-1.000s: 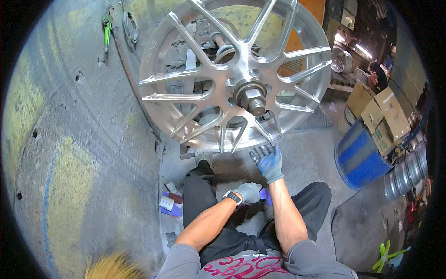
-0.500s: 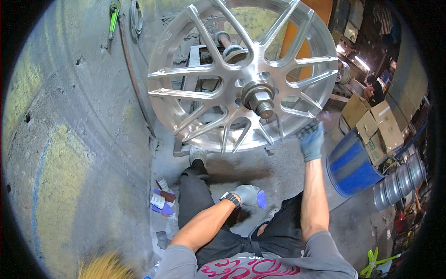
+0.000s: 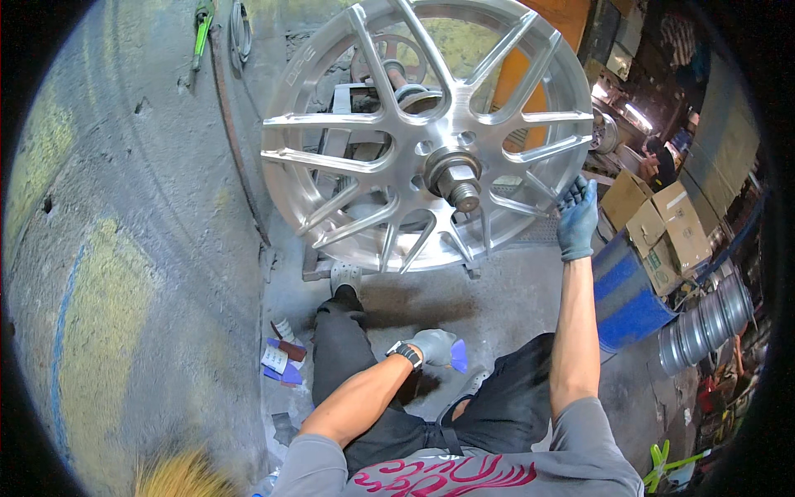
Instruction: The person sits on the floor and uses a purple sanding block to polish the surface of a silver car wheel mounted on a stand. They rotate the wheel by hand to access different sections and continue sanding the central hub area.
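Note:
A large bare-metal wheel rim (image 3: 451, 116) with many split spokes faces me, mounted on a shaft with a big hub nut (image 3: 461, 184) at its centre. My right hand (image 3: 577, 217), in a grey-blue glove, is at the rim's lower right edge with its fingers bent against it. My left hand (image 3: 432, 345), gloved in grey with a watch at the wrist, stays low between my knees. It is closed on a piece of purple sandpaper (image 3: 459, 355), which sticks out past the fingers; most of that hand's fingertips are hidden.
Sandpaper pieces (image 3: 282, 362) lie on the floor by the wall at left. A blue drum (image 3: 623, 300) with open cardboard boxes (image 3: 669, 232) stands at right, beside stacked metal wheels (image 3: 705, 320). Yellow bristles (image 3: 184, 476) show at lower left. Someone sits at the far right.
The wheel rim has turned slightly clockwise. My right hand has moved up and to the right along its edge. My left hand has stayed low with the sandpaper.

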`<action>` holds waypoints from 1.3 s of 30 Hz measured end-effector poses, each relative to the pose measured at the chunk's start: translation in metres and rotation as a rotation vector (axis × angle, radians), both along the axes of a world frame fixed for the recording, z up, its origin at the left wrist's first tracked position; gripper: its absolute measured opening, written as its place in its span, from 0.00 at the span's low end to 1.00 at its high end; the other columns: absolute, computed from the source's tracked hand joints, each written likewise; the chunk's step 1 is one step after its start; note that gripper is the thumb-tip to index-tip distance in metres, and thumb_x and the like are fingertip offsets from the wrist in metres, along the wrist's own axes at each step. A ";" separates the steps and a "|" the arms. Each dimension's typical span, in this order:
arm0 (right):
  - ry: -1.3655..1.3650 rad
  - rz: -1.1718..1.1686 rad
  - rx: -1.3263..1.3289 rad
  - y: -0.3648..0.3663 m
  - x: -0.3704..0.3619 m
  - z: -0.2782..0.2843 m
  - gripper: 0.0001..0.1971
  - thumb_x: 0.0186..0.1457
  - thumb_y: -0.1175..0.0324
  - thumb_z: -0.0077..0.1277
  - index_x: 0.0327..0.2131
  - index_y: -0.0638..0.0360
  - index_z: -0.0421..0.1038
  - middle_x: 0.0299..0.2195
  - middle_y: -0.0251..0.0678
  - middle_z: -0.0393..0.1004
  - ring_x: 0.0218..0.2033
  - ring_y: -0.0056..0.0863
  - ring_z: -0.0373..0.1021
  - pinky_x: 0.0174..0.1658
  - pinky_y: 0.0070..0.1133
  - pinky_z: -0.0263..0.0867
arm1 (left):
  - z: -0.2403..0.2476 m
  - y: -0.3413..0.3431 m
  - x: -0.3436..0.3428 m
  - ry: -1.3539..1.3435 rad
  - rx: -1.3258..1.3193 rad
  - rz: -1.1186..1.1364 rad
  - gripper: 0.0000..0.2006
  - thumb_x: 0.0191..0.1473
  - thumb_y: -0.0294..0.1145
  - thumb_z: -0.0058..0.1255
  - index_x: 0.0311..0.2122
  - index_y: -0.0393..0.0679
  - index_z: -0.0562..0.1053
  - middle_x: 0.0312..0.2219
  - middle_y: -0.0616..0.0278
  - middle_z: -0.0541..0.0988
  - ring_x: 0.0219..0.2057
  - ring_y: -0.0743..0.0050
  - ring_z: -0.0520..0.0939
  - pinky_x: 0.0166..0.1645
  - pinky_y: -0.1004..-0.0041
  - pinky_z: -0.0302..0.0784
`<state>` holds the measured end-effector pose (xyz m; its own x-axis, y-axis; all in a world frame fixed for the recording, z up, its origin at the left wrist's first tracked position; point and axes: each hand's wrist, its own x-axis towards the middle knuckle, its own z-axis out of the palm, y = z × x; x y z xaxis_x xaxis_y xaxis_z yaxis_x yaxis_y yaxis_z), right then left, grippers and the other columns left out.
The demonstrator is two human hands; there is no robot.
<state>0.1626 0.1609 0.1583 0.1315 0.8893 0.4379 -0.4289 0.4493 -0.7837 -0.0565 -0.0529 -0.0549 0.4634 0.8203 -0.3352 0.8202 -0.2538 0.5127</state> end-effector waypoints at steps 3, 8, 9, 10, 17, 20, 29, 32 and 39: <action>0.048 0.009 -0.040 -0.004 -0.005 -0.012 0.28 0.69 0.45 0.36 0.53 0.61 0.69 0.43 0.31 0.73 0.40 0.22 0.68 0.47 0.21 0.65 | -0.008 0.000 0.000 -0.008 0.028 0.023 0.26 0.46 0.44 0.65 0.49 0.40 0.75 0.48 0.46 0.79 0.50 0.46 0.79 0.53 0.58 0.75; 0.122 0.040 -0.129 -0.010 -0.013 -0.033 0.26 0.68 0.44 0.38 0.51 0.58 0.69 0.41 0.32 0.73 0.40 0.25 0.68 0.47 0.26 0.66 | -0.022 0.003 0.000 -0.021 0.035 0.039 0.27 0.46 0.47 0.65 0.48 0.40 0.76 0.48 0.45 0.79 0.50 0.45 0.79 0.53 0.58 0.75; 0.137 0.068 -0.126 -0.009 -0.010 -0.038 0.25 0.67 0.44 0.39 0.49 0.58 0.69 0.41 0.32 0.72 0.40 0.26 0.68 0.47 0.26 0.65 | -0.023 0.003 0.001 -0.017 0.035 0.033 0.27 0.46 0.47 0.65 0.48 0.40 0.76 0.48 0.45 0.79 0.50 0.45 0.79 0.53 0.58 0.75; 0.141 0.064 -0.126 -0.008 -0.007 -0.044 0.25 0.67 0.44 0.39 0.49 0.58 0.69 0.41 0.32 0.72 0.40 0.26 0.68 0.47 0.26 0.65 | -0.024 0.004 0.001 -0.018 0.030 0.032 0.27 0.46 0.48 0.64 0.48 0.40 0.76 0.47 0.45 0.79 0.50 0.45 0.79 0.53 0.58 0.74; 0.248 0.153 -0.226 -0.024 -0.021 -0.074 0.23 0.66 0.44 0.42 0.45 0.56 0.69 0.38 0.32 0.70 0.40 0.26 0.66 0.47 0.25 0.63 | -0.022 0.003 -0.003 -0.013 -0.001 0.029 0.29 0.48 0.52 0.62 0.49 0.40 0.75 0.46 0.45 0.80 0.50 0.44 0.79 0.52 0.57 0.74; 0.276 0.188 -0.272 -0.022 -0.020 -0.096 0.22 0.67 0.45 0.40 0.46 0.54 0.68 0.43 0.36 0.70 0.45 0.30 0.66 0.52 0.32 0.63 | -0.020 0.002 -0.003 -0.009 0.009 0.019 0.29 0.49 0.55 0.60 0.48 0.40 0.75 0.47 0.45 0.80 0.50 0.45 0.79 0.53 0.57 0.74; 0.422 0.248 -0.438 -0.046 -0.047 -0.150 0.21 0.62 0.44 0.48 0.44 0.51 0.65 0.41 0.34 0.63 0.42 0.35 0.62 0.54 0.41 0.62 | -0.009 -0.004 -0.004 -0.024 0.042 0.022 0.16 0.53 0.37 0.47 0.45 0.41 0.74 0.44 0.42 0.80 0.48 0.40 0.79 0.53 0.53 0.73; 0.480 0.331 -0.458 -0.056 -0.060 -0.172 0.21 0.61 0.44 0.48 0.43 0.50 0.66 0.41 0.34 0.63 0.43 0.35 0.62 0.53 0.42 0.63 | -0.016 -0.002 -0.004 -0.033 0.038 0.032 0.16 0.53 0.37 0.47 0.45 0.40 0.74 0.44 0.41 0.79 0.48 0.39 0.78 0.53 0.52 0.73; 0.612 0.453 -0.568 -0.081 -0.102 -0.209 0.19 0.65 0.46 0.42 0.43 0.53 0.66 0.44 0.39 0.67 0.48 0.43 0.66 0.58 0.51 0.60 | -0.022 0.001 -0.005 -0.008 0.022 0.025 0.18 0.54 0.36 0.46 0.47 0.40 0.74 0.45 0.40 0.79 0.48 0.39 0.78 0.53 0.53 0.73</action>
<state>0.0607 0.0795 -0.0508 -0.2146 0.9709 -0.1063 -0.8776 -0.2395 -0.4153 -0.0610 -0.0521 -0.0769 0.4452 0.8388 -0.3132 0.8222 -0.2444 0.5141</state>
